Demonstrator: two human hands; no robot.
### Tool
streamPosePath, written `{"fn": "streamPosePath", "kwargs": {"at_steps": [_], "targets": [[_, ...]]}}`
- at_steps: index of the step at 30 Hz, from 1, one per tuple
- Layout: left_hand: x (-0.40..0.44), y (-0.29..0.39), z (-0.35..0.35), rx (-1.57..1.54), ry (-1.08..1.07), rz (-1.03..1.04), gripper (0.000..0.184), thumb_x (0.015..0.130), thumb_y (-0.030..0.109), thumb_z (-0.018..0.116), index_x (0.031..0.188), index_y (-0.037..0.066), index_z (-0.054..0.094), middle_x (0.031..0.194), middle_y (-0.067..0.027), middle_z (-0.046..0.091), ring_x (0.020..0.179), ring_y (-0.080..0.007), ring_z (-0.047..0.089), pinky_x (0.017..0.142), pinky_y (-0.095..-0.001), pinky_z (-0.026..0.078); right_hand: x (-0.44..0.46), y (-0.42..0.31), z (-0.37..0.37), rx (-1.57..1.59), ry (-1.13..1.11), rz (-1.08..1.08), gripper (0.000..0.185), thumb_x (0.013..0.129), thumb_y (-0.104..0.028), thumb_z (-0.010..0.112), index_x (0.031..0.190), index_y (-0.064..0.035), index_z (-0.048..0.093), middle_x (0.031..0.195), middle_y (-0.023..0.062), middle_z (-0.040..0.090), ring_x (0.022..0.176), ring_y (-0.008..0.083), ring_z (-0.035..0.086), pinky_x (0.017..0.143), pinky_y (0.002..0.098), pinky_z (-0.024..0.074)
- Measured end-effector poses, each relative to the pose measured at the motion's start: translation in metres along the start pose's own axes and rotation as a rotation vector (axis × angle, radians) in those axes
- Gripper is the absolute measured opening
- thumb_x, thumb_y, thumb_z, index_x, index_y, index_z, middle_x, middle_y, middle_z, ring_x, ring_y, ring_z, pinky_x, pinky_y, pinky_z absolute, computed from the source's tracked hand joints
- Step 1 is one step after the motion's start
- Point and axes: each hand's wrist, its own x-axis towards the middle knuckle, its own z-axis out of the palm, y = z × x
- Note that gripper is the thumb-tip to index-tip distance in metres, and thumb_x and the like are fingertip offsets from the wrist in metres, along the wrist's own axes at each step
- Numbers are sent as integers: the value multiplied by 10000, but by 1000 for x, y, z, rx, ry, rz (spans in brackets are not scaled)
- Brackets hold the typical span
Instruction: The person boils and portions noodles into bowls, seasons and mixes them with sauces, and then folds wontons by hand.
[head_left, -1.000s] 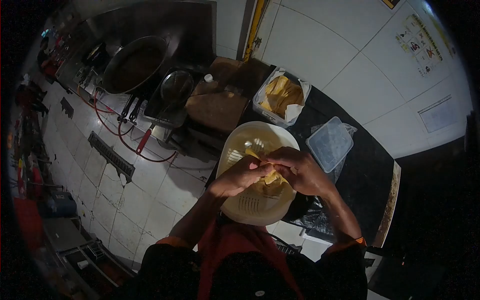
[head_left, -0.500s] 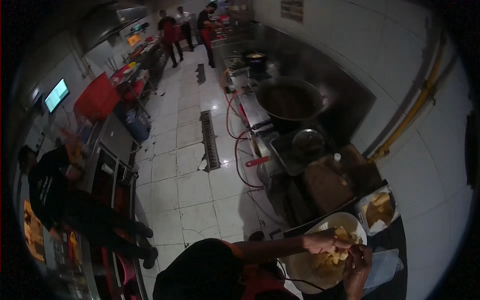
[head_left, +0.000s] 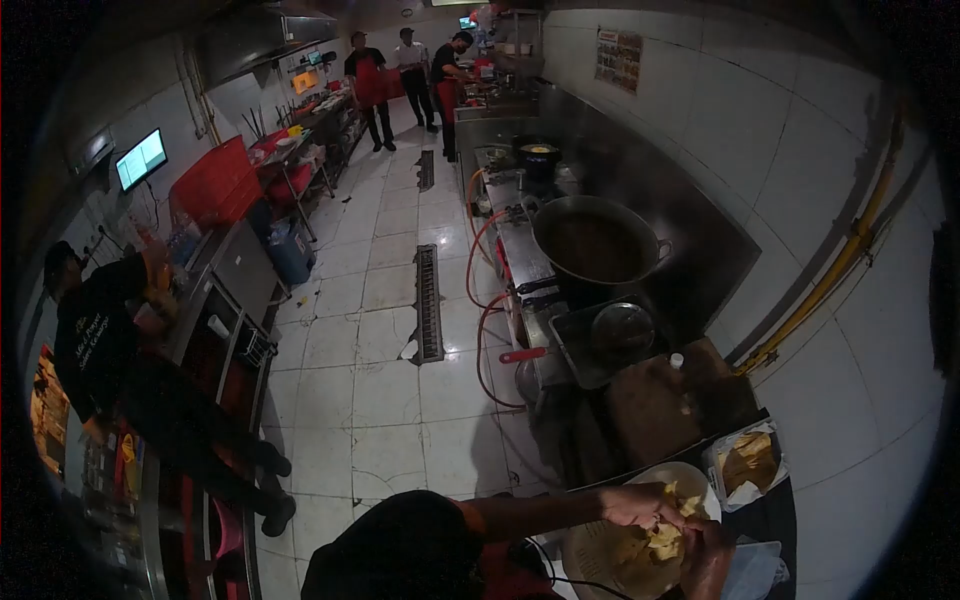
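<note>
Over a wide pale bowl at the lower right, my left hand reaches in from the left with fingers closed on a pale yellow food piece. My right hand comes up from the bottom edge and meets it, its fingers bent around the same yellow food. More yellow pieces show beside my fingers, in or above the bowl. Their exact kind is too dim to tell. Just right of the bowl stands a paper-lined box of flat yellowish pieces. A translucent plastic container lies beside my right hand.
A large wok of dark liquid sits on the stove, with a metal tray and a brown board nearer me. A person stands at the left counter; several others are far back. A drain grate runs along the floor.
The view has tilted up, so the far people show more fully and the room sits lower in view. Both my hands stay together over the bowl at the yellow food.
</note>
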Motion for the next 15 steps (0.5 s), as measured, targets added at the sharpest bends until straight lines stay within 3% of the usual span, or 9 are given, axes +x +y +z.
{"fn": "streamPosePath", "kwargs": {"at_steps": [2, 5, 8, 13, 15], "targets": [[-9, 13, 8, 149, -103, 180, 202, 872, 113, 577, 1049, 19, 603, 1044, -34, 621, 924, -106, 551, 753, -237, 438, -3, 16, -3, 115, -100, -72, 172, 886, -86, 506, 1013, -18, 600, 948, 196, 609, 872, 370, 571, 741, 409, 460], [-17, 28, 13, -181, -26, -160, 273, 858, 85, 560, 1106, -26, 585, 1151, -76, 589, 981, -135, 544, 826, -265, 438, -7, 18, -11, 63, -113, -165, 195, 880, -63, 502, 1041, -19, 604, 985, 190, 606, 890, 365, 566, 756, 388, 461], [-17, 24, 13, -105, -267, 85, 313, 849, 66, 557, 1143, -42, 560, 1182, -89, 572, 1008, -152, 541, 869, -270, 426, -1, 0, -26, 128, -100, -178, 229, 865, -21, 496, 1064, -21, 609, 1000, 181, 607, 908, 356, 567, 779, 385, 459], [-5, 12, -3, -310, -247, 83, 320, 894, 77, 517, 1198, -20, 491, 1166, -70, 569, 1047, -149, 516, 904, -253, 401, 1, -9, -24, -123, -123, -263, 270, 814, 31, 506, 1060, -2, 612, 998, 167, 611, 927, 357, 569, 809, 400, 457], [-5, 12, -6, -331, -202, 72, 340, 904, 98, 511, 1220, -18, 468, 1145, -68, 574, 1036, -152, 520, 895, -257, 405, 6, -17, -14, -98, 74, -300, 297, 783, 53, 522, 1063, 7, 609, 986, 182, 607, 914, 365, 569, 800, 401, 464]]}}
